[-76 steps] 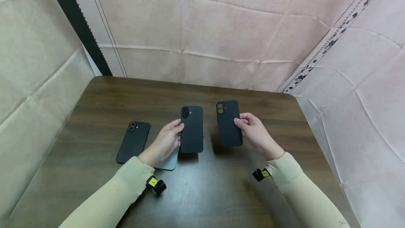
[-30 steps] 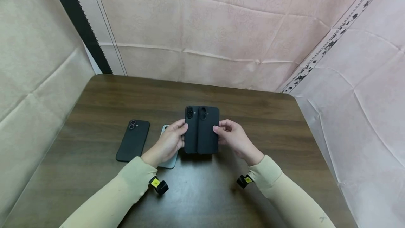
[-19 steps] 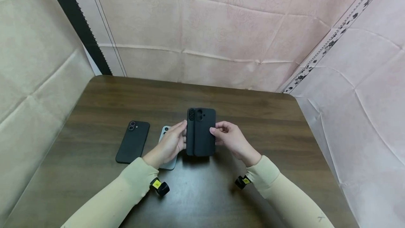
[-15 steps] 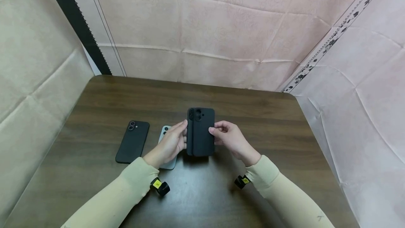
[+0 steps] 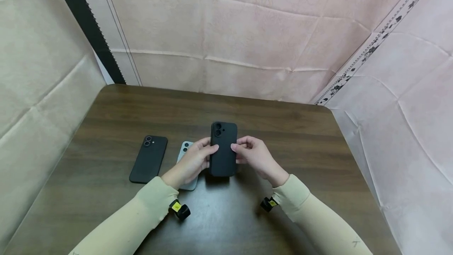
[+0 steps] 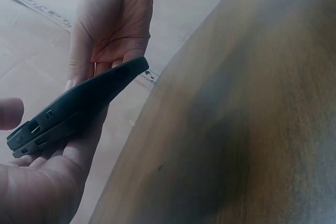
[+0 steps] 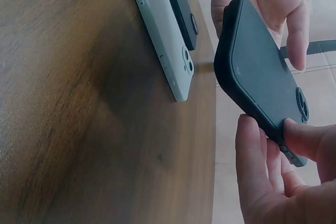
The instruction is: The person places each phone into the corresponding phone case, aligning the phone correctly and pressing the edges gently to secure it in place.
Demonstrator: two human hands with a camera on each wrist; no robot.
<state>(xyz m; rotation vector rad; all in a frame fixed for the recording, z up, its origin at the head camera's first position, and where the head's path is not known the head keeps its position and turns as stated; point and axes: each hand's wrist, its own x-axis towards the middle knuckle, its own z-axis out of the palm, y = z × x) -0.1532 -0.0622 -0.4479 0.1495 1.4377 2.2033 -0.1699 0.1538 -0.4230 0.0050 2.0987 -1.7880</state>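
In the head view a black phone case (image 5: pixel 224 154), with camera cutouts at its top left, lies over a dark phone that it almost wholly covers. My right hand (image 5: pixel 255 156) pinches the case at its right edge, thumb on the back and fingers beneath. My left hand (image 5: pixel 194 159) holds the phone from the left, its thumb at the case's left edge. The left wrist view shows the phone (image 6: pixel 32 147) and case (image 6: pixel 79 95) as two stacked layers, offset at one end. Both are held above the table, as the right wrist view shows.
Left of my hands, a second dark phone-shaped piece (image 5: pixel 148 159) with two camera rings lies on the wooden table (image 5: pixel 226 227). A pale blue-grey one (image 5: pixel 189 186) lies partly under my left hand. Light cloth (image 5: pixel 247 30) hangs around the table.
My right hand has moved left with the case, from apart to on top of the phone. The visible strip of phone has nearly gone. My left thumb has come onto the case's edge.
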